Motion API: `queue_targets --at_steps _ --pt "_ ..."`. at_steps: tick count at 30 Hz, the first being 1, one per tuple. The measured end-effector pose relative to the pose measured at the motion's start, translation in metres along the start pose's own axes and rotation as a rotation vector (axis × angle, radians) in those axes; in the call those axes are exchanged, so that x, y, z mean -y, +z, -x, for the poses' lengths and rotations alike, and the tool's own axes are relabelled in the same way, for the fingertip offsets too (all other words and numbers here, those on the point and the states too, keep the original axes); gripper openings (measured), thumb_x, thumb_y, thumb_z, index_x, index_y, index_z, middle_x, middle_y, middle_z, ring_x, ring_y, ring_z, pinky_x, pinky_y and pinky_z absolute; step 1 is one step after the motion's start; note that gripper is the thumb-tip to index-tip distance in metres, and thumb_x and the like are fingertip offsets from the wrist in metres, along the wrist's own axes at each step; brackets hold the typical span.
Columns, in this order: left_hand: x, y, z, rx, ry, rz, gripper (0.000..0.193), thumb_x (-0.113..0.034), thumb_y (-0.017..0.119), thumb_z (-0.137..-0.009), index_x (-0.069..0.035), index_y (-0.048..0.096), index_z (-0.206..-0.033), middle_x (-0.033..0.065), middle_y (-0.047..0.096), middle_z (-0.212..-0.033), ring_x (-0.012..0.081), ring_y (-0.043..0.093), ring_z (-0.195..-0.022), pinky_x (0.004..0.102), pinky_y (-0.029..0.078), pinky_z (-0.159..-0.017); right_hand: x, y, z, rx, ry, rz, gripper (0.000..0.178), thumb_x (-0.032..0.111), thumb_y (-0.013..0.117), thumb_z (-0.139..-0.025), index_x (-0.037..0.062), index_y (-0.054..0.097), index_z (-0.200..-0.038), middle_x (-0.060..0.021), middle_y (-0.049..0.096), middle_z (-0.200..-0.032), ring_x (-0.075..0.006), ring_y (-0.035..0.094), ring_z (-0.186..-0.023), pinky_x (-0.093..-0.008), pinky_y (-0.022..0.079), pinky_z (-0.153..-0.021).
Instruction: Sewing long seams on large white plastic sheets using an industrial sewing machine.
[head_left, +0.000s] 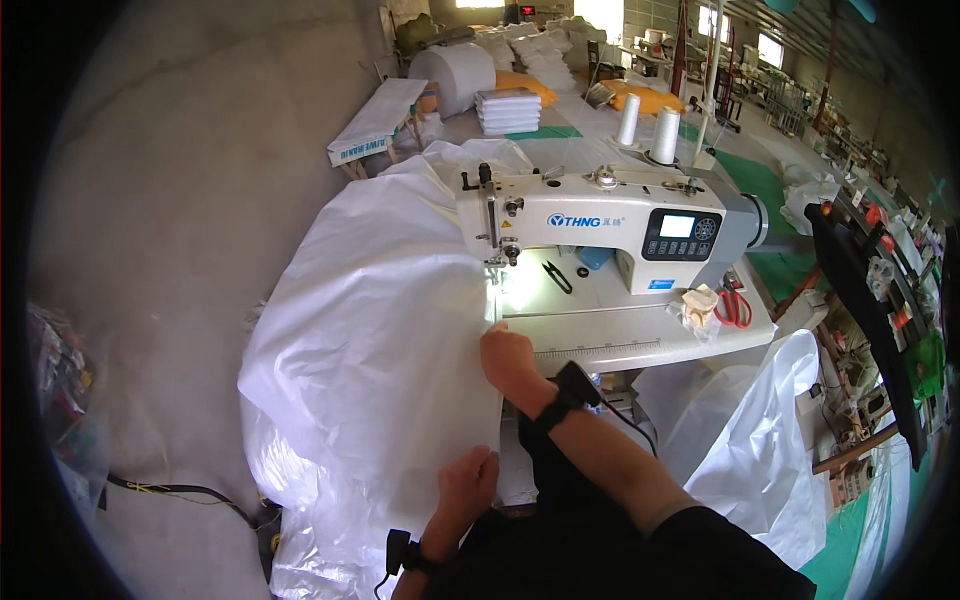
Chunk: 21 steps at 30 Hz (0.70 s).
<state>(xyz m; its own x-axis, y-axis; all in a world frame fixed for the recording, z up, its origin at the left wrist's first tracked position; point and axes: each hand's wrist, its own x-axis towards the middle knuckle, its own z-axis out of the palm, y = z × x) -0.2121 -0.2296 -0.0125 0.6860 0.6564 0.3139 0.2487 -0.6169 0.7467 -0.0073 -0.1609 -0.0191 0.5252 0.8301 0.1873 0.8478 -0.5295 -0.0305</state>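
A large white plastic sheet (pixel 370 330) drapes over the left side of the sewing machine (pixel 590 215) and hangs down in folds. Its right edge runs under the lit needle area (pixel 493 285). Just in front of the needle, my right hand (pixel 508 358) is closed on that edge, fingers pinched. Lower down, near my lap, my left hand (pixel 467 485) is closed on the same edge. Black straps circle both wrists. Thread snips (pixel 557 278) lie on the machine bed, right of the needle.
Red-handled scissors (pixel 735 308) lie at the table's right end. Two thread cones (pixel 665 136) stand behind the machine. Another white sheet (pixel 765 430) hangs at right. Stacked white bundles (pixel 508 110) and a large white roll (pixel 453 78) are farther back. A cable (pixel 185 490) crosses the floor at left.
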Motion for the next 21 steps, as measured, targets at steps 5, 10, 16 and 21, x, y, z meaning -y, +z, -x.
queue_targets --at_steps 5,10,16,21 --pt "0.011 0.023 -0.019 -0.056 0.014 0.005 0.016 -0.011 0.055 -0.084 -0.002 0.049 -0.071 0.0183 0.049 -0.061 0.0359 0.053 -0.055 0.0400 0.040 -0.049 0.000 0.000 0.032 0.065 0.071 -0.220 0.054 0.009 0.054 -0.079 -0.0167 0.041 -0.125 -0.0157 0.067 -0.076 -0.0260 0.068 -0.065 -0.0349 0.054 -0.058" --pt "0.018 0.033 -0.039 -0.022 -0.044 0.034 0.014 -0.011 0.054 -0.083 -0.003 0.051 -0.072 0.0189 0.054 -0.066 0.0394 0.055 -0.062 0.0419 0.042 -0.051 -0.004 -0.001 0.030 0.069 0.069 -0.280 0.059 0.007 0.051 -0.079 -0.0168 0.034 -0.130 -0.0159 0.067 -0.073 -0.0265 0.068 -0.066 -0.0356 0.054 -0.059" --pt "0.029 0.044 -0.065 0.025 -0.165 0.156 0.014 -0.014 0.054 -0.084 -0.002 0.062 -0.087 0.0191 0.058 -0.068 0.0304 0.059 -0.060 0.0359 0.045 -0.055 -0.008 0.005 0.029 0.060 0.085 -0.338 0.061 0.007 0.050 -0.078 -0.0162 0.033 -0.131 -0.0166 0.066 -0.073 -0.0295 0.067 -0.065 -0.0371 0.053 -0.059" --pt "0.045 0.051 -0.070 0.059 -0.404 0.459 0.018 -0.013 0.053 -0.084 0.001 0.062 -0.091 0.0124 0.058 -0.064 0.0128 0.054 -0.060 0.0301 0.044 -0.057 -0.005 0.001 0.032 0.111 0.129 -0.506 0.058 0.008 0.046 -0.081 -0.0141 0.031 -0.132 -0.0248 0.064 -0.072 -0.0378 0.065 -0.067 -0.0460 0.051 -0.062"
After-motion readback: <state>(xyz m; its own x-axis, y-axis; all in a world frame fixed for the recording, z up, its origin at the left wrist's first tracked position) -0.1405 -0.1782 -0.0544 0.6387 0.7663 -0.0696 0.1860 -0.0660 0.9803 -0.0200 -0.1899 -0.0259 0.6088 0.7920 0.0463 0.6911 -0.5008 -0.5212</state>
